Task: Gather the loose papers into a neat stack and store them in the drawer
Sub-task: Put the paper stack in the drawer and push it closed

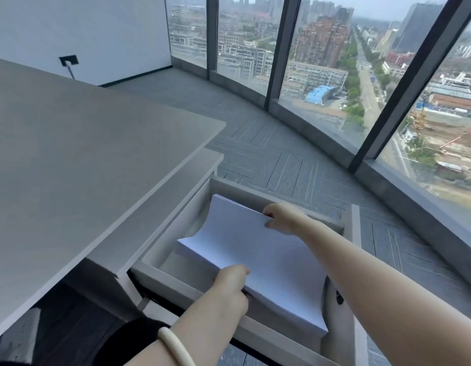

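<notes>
Both hands, left hand (230, 285) and right hand (283, 219), hold papers (258, 256) over the drawer (176, 282).

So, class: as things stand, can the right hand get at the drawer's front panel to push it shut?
Probably not yet: the right hand grips the far edge of the paper stack. Once it lets go, the front panel lies just by its forearm, with nothing else in the way.

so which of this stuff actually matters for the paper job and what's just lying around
For the job: paper stack, open drawer, left hand and right hand gripping the stack.
Just around: desk, wall socket, bracelet.
</notes>
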### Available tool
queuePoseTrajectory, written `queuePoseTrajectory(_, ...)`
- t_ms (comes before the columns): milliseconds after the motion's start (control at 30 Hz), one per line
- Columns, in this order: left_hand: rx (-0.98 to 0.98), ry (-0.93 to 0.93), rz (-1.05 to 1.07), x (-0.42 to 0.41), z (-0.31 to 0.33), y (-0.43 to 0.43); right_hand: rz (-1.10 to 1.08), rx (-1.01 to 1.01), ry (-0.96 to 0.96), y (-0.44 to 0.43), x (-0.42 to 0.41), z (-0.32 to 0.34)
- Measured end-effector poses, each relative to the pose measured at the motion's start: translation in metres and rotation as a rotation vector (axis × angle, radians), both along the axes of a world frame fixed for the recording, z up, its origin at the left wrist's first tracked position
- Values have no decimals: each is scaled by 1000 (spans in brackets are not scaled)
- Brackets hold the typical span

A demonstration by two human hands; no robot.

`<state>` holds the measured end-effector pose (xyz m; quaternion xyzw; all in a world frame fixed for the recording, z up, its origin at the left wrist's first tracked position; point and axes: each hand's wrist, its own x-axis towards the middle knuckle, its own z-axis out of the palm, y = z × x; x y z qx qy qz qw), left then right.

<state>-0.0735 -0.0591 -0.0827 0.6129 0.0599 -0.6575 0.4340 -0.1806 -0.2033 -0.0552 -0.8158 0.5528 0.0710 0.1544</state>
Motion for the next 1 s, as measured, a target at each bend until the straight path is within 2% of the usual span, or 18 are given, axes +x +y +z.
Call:
queuePoseTrajectory(167,8,56,-55,2,-1,3,-71,17,-22,0,0,-16)
queuePoseTrajectory(400,16,106,4,4,8,12,-111,59,-135,4,-3,-25)
queuePoseTrajectory(533,1,91,47,6,12,15,-126,77,-170,8,-5,-25)
queuePoseTrajectory(700,4,43,82,7,22,22,-84,-45,-232,10,-6,-20)
queuePoseTrajectory(867,-4,29,123,3,44,29,-94,6,-305,16,-11,-7)
queuePoseTrajectory(1000,-56,-6,73,-4,61,37,-137,-6,-364,21,-27,2)
